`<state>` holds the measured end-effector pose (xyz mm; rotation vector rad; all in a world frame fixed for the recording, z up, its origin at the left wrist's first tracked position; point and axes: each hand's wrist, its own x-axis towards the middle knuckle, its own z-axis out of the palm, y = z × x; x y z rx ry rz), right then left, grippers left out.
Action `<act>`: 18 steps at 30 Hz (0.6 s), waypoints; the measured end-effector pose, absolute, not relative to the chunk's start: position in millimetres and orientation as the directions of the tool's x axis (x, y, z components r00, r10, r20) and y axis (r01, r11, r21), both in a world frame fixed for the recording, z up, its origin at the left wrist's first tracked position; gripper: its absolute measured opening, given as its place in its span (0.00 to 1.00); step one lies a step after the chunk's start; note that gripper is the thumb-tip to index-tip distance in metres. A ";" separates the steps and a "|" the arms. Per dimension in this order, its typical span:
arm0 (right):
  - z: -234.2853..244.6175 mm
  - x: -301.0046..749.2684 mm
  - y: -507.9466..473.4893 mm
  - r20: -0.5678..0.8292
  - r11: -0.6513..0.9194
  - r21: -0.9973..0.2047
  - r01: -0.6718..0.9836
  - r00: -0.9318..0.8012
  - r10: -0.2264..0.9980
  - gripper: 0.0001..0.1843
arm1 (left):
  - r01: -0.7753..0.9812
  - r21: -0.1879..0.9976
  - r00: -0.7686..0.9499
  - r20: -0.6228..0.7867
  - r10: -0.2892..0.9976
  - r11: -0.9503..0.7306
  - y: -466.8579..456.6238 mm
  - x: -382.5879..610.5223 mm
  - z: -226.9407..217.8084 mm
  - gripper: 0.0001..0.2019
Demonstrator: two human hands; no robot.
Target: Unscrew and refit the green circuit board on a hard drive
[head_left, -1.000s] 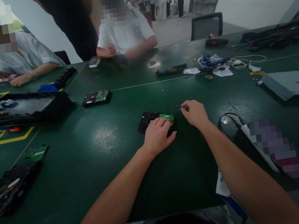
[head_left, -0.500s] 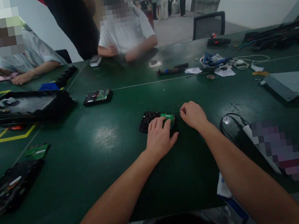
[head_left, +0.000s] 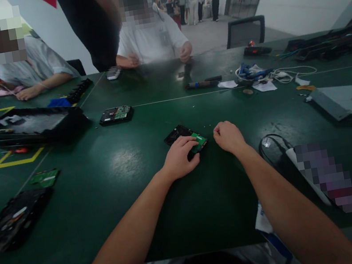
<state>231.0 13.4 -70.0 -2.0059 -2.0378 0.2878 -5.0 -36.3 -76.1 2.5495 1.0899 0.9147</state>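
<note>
HDD [head_left: 175,133] swung round a bit, partly hidden by L fingers [head_left: 186,143].

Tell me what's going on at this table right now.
A person has their left hand over a black hard-drive-like unit with a green circuit board at one end, lying on the green table. Their right hand is just to the right of it, fingers curled; whether it holds anything is hidden. A few tiny pieces lie nearby. A similar unit lies farther away, to the left, and a co-worker in white is across the table.
</note>
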 end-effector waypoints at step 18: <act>-73.3 234.3 15.7 0.116 0.075 -0.391 0.917 -0.031 0.993 0.12 | 0.705 0.664 -0.115 0.451 0.885 -0.248 -8.9 -27.4 -90.5 0.16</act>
